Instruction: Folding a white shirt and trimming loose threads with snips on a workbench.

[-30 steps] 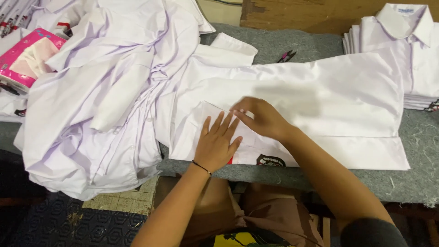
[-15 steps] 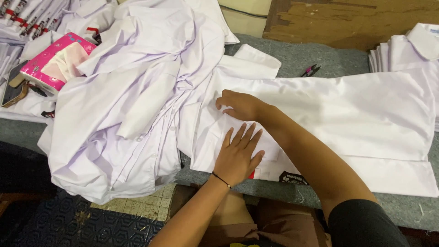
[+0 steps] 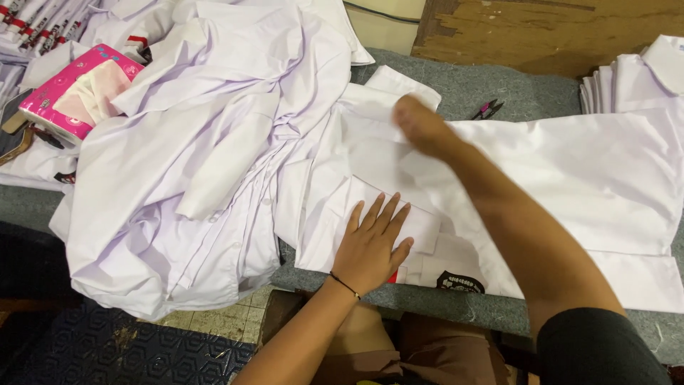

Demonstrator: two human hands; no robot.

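The fingers (image 3: 385, 214) of the left hand (image 3: 370, 249) are spread flat and open, pressing palm-down on a folded part of the white shirt (image 3: 570, 178), near its lower edge; they grip nothing. A thin dark band sits on that wrist. The right hand (image 3: 422, 127) reaches across the same shirt farther from the person, over the upper fold near the sleeve; it is blurred, so whether its fingers are pinching cloth or merely laid on it cannot be told, though it seems to rest against the fabric.

The white shirt lies spread out flat on the grey counter (image 3: 513, 85), running from the middle of the view out to the right edge. Just below the left hand, at the shirt's near edge, a dark oval patch (image 3: 459, 283) shows on the cloth.

To the left of the shirt, touching it, a large loose heap of white shirts (image 3: 185, 178) is piled on the counter and hangs over its near edge. On the far left, beside that heap, stands a pink box (image 3: 78, 93) with pale tissue showing at its opening. At the far right, a neat stack of folded white shirts (image 3: 634, 78) sits with a collar on top. Beyond the spread shirt, on bare counter, lies a small pair of snips with pink handles (image 3: 486, 109). A wooden board (image 3: 556, 28) stands behind the counter.
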